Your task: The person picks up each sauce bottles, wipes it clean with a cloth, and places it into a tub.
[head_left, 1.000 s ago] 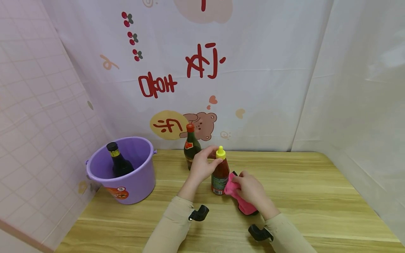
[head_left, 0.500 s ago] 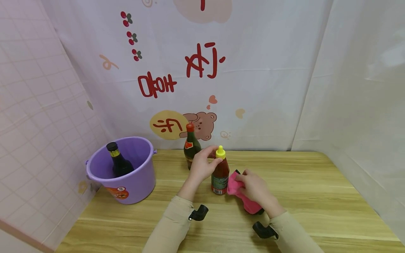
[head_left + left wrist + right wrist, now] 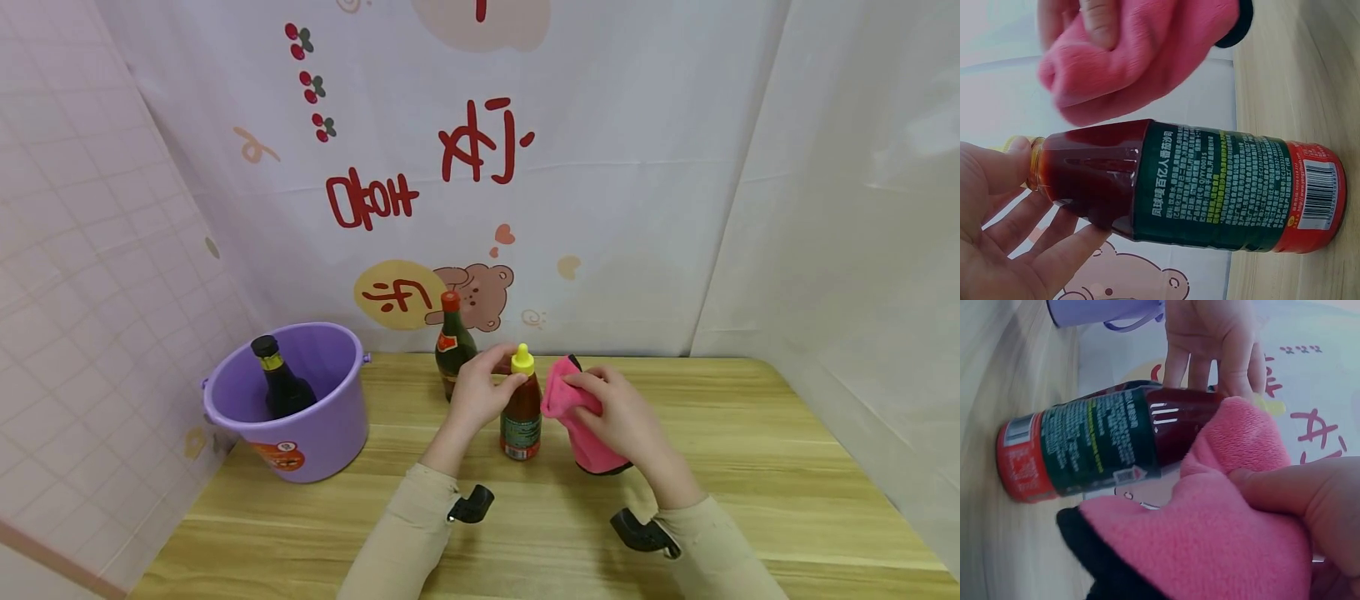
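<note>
A ketchup bottle (image 3: 521,417) with a yellow nozzle cap stands upright on the table. My left hand (image 3: 480,392) holds it at the neck, the thumb just below the cap and the fingers round the far side, as the left wrist view shows. To the bottle's right, my right hand (image 3: 618,417) pinches a bunched pink cloth (image 3: 588,433) with a black edge. In the right wrist view the cloth (image 3: 1210,544) fills the foreground, and its upper fold overlaps the bottle's shoulder (image 3: 1179,419). The bottle's green and red label (image 3: 1210,187) faces the left wrist camera.
Behind my left hand stands a dark green bottle (image 3: 453,350) with a red cap. A purple bucket (image 3: 330,433) on the left holds a dark bottle (image 3: 287,387) with a black cap. A printed white curtain (image 3: 615,183) closes off the back of the wooden table (image 3: 750,467).
My right hand has lifted the pink cloth up and to the right, from the bottle's lower side to about its shoulder height. My left hand and the ketchup bottle have stayed put.
</note>
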Demonstrator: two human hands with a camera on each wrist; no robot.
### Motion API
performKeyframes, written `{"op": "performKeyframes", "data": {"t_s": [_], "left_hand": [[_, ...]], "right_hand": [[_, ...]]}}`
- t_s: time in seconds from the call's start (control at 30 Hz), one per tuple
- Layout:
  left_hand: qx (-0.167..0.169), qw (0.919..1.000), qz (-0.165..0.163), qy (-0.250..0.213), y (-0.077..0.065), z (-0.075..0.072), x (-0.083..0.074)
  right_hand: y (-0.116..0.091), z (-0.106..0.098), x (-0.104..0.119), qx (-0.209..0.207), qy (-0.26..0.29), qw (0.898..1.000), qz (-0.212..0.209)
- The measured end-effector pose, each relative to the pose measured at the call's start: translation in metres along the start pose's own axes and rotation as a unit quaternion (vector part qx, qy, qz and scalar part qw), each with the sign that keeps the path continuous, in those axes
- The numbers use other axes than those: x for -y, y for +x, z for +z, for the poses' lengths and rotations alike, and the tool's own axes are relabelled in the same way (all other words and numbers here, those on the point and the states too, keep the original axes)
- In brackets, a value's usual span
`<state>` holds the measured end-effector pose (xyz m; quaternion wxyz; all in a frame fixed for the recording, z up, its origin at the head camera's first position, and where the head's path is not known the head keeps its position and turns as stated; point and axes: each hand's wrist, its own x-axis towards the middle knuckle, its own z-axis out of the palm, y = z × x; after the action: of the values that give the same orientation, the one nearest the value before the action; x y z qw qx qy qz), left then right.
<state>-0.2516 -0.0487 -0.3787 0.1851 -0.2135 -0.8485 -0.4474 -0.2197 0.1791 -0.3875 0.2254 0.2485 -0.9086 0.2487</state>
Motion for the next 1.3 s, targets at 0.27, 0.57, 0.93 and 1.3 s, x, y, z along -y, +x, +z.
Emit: {"op": "performKeyframes", "data": {"t_s": [0.27,0.57,0.93,1.3], "left_hand": [[-0.001,1.0,0.005,-0.001,0.001,0.0,0.0],[0.005,0.9999,0.002,-0.011,0.0,0.001,0.001],[0.001,0.9999,-0.002,-0.01,0.0,0.0,0.0],[0.004,0.9999,-0.012,-0.01,-0.001,-0.001,-0.002]], "right_hand": [[0.011,0.001,0.01,-0.052,0.017,0.998,-0.016],[0.014,0.014,0.013,-0.051,0.022,0.998,-0.006],[0.012,0.018,0.017,-0.052,0.02,0.998,-0.006],[0.003,0.026,0.013,-0.056,0.014,0.998,-0.003]]}}
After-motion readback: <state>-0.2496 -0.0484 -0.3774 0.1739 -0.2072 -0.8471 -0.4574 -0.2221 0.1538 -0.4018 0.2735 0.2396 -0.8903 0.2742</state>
